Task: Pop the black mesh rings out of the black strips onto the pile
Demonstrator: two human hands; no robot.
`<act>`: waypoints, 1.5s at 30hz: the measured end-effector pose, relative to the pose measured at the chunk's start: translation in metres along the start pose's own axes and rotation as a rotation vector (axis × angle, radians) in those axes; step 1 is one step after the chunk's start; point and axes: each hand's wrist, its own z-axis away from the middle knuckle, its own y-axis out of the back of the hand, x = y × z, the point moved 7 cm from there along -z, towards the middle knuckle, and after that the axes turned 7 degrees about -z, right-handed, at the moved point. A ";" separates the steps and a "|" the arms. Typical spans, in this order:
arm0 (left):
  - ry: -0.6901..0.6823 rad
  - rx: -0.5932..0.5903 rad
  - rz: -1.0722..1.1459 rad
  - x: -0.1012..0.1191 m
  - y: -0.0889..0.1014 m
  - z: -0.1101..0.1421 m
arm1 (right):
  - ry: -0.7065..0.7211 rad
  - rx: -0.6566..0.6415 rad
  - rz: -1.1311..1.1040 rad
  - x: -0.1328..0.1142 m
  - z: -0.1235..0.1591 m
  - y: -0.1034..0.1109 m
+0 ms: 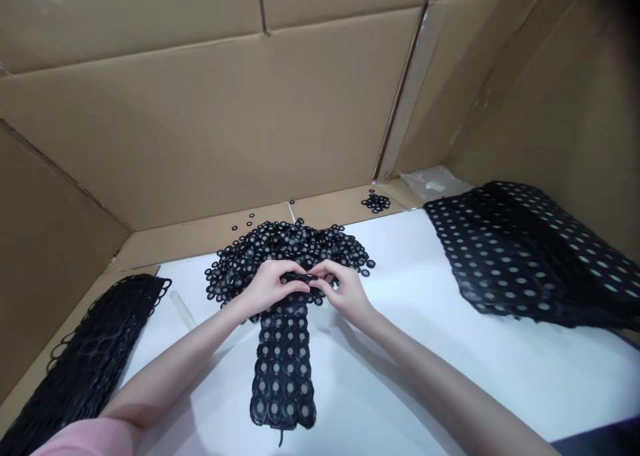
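A black strip point(283, 369) patterned with rows of ringed, light-centred circles lies lengthwise on the white table. Its far end is raised between my hands. My left hand point(273, 286) pinches that end from the left, thumb and fingers closed on it. From the right, my right hand point(343, 289) pinches the same edge, its fingertips almost meeting the left ones. Just beyond and around the hands spreads a heap of small black rings point(290, 239). Whether a loose ring is also between the fingertips is too small to make out.
Black openwork strips point(95, 349) are stacked at the left, beside a pale translucent stick point(183, 309). A large black sheet with light dots point(505, 263) lies at the right. Cardboard walls point(250, 123) enclose the table point(400, 356). A small ring pile point(377, 203) sits near the back wall.
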 end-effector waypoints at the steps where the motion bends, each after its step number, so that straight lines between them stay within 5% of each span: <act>1: 0.025 0.011 0.031 -0.002 -0.001 0.000 | 0.005 0.006 -0.002 0.001 0.000 -0.001; 16: 0.225 0.040 0.338 -0.014 -0.019 0.000 | 0.110 0.074 0.047 -0.001 0.004 -0.003; 25: 0.144 -0.034 0.213 -0.010 0.000 -0.001 | 0.086 0.111 -0.007 -0.006 0.003 0.002; 31: 0.152 -0.068 0.240 -0.010 -0.001 0.003 | 0.202 -0.066 0.092 -0.027 -0.001 0.005; 39: 0.113 -0.054 0.128 0.000 -0.008 0.002 | 0.387 -0.063 0.379 -0.034 0.003 -0.002; 45: 0.073 -0.067 0.217 0.008 -0.013 0.000 | 0.375 -0.028 0.320 -0.028 0.005 -0.004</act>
